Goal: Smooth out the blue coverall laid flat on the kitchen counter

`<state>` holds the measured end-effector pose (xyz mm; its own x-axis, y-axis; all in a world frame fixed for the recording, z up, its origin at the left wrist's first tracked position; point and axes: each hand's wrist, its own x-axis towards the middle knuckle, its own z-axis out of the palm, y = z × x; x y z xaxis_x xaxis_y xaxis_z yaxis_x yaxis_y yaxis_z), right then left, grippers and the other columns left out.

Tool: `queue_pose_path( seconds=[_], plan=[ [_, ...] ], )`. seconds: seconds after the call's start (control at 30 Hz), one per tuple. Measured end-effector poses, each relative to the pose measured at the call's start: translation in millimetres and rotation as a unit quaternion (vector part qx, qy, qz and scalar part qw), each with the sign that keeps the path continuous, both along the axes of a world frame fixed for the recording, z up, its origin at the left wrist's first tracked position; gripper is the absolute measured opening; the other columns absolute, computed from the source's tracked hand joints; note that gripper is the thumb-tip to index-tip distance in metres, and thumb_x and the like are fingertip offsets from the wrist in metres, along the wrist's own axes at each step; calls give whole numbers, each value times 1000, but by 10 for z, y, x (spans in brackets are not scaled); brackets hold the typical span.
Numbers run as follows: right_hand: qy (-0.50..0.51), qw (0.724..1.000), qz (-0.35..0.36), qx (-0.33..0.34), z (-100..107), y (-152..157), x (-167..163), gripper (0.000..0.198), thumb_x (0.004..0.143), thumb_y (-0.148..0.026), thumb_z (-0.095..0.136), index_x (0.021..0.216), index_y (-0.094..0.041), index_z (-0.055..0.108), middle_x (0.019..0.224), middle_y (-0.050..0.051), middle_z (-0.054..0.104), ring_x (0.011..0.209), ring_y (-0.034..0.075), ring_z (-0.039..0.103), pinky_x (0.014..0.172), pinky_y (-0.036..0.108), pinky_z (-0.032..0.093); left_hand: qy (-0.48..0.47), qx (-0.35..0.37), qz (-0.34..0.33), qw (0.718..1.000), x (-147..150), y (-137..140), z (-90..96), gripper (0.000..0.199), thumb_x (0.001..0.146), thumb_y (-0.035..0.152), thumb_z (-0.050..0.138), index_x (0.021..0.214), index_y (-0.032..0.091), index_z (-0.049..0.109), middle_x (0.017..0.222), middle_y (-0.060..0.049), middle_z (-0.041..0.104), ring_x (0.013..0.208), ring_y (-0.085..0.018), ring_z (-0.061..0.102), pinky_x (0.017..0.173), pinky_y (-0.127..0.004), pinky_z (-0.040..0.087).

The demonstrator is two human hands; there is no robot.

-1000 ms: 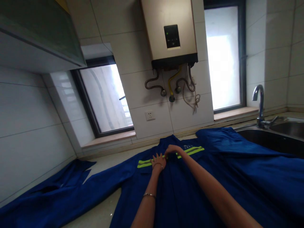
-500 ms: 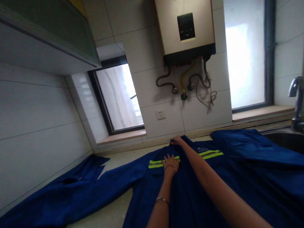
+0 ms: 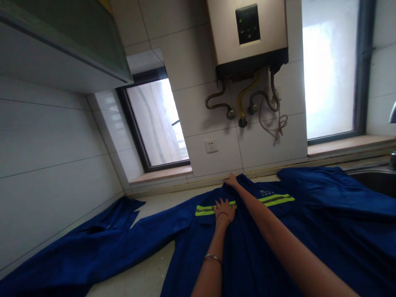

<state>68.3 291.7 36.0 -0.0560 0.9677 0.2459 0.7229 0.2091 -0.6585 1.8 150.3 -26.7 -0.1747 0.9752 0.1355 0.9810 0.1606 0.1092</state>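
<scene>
Head view (the only one): a blue jacket [image 3: 192, 247] is lying front up on the bench [image 3: 142, 268], its collar [image 3: 243, 180] pointing to the rear edge, approx. at the middle. Blue cloth [image 3: 116, 214] is also reaching the left rear corner; can't tell if it is belonging to the jacket. On the right, the sink [image 3: 368, 168] is bordering the spread fabric. The L hand [image 3: 224, 210] is resting flat, fingers spread over the reflective strip [image 3: 204, 210], grasping nothing. The R hand [image 3: 231, 180] is touching the collar's left side; can't tell if its fingers are pinching or only pressing. IMO, the person is straightening the collar area. The next move is probably calling for a steady L palm, w/ the R fingers evening the collar gently.
</scene>
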Motion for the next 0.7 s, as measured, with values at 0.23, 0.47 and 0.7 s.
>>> queue_pose_path(
  seconds=[0.23, 0.47, 0.7],
  plan=[
    [-137, 984, 106, 33, -368, -381, -287, 45, 87, -30, 41, 126, -9, 50, 140, 20, 34, 132, 28, 22, 107, 41, 14, 12, -13, -13, 1000, -14, 18, -16, 60, 83, 49, 26, 134, 21, 39, 144, -13, 29, 131, -40, 20, 100, -61, 17],
    [-193, 968, 150, -51, -381, -238, -152, 64, 85, -56, 37, 138, -21, 35, 144, 13, 29, 132, 30, 24, 104, 53, 12, 6, -1, -3, 1000, -21, 35, -37, 58, 84, 51, 26, 134, 25, 39, 145, -10, 29, 131, -37, 22, 101, -60, 16],
    [-227, 964, 139, 10, -81, -454, 305, 53, 91, -42, 28, 140, -21, 30, 148, 8, 21, 134, 22, 22, 108, 40, 14, -1, -16, 0, 1000, -49, 90, -26, 62, 84, 54, 24, 137, 25, 34, 147, -10, 25, 133, -37, 19, 101, -59, 17]
  ],
)
